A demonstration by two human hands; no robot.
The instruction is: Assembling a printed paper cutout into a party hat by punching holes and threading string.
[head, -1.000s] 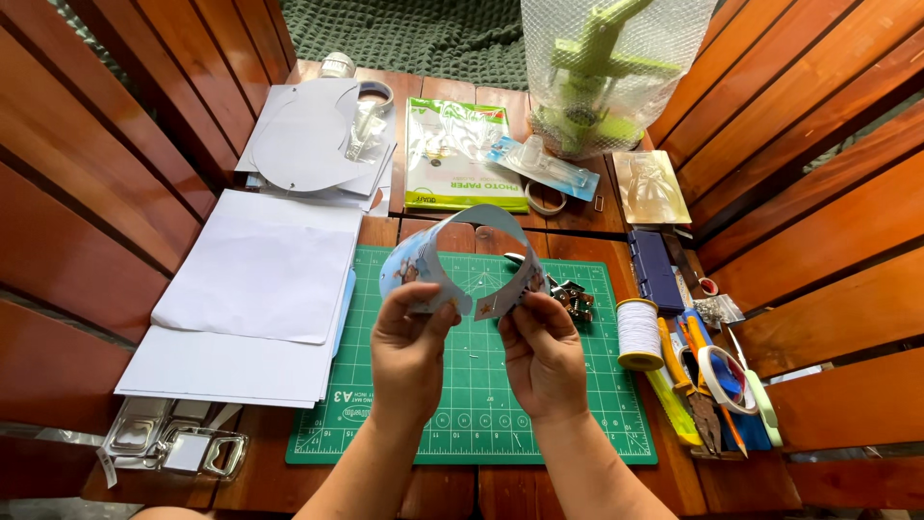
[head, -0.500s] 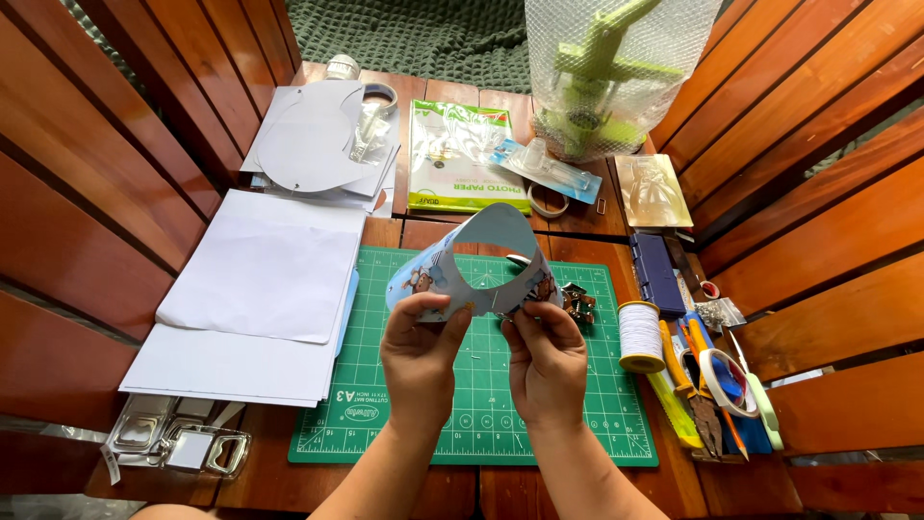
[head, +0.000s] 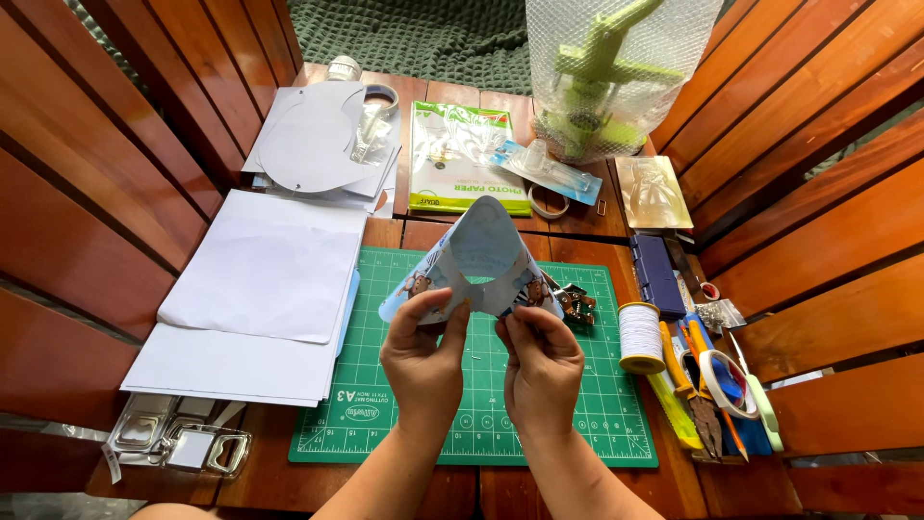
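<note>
Head cam, looking straight down: both hands are up over the green cutting mat [head: 404,424], pinching a curved paper cutout [head: 478,255] between them. The left hand [head: 423,361] has its grip closed on the cutout's lower left edge, thumb on top; the right hand [head: 541,366] has its grip pinched on the lower right edge. The cutout is bent into an arch, white inside facing the camera, with little cartoon prints showing along both bottom corners. It's held in the air above the mat, not touching it.

Around that on the wooden worktop [head: 423,226]: a stack of white paper sheets [head: 260,279] just left of the mat, some metal bottle-opener blanks [head: 183,445] near the bottom left corner, a pack of photo paper [head: 452,159] beyond the mat, and a green tool in bubble wrap [head: 606,77] at the far right. A spool of white thread [head: 640,337] stands at the mat's right edge, next to rolls of tape [head: 722,380] and pens.
</note>
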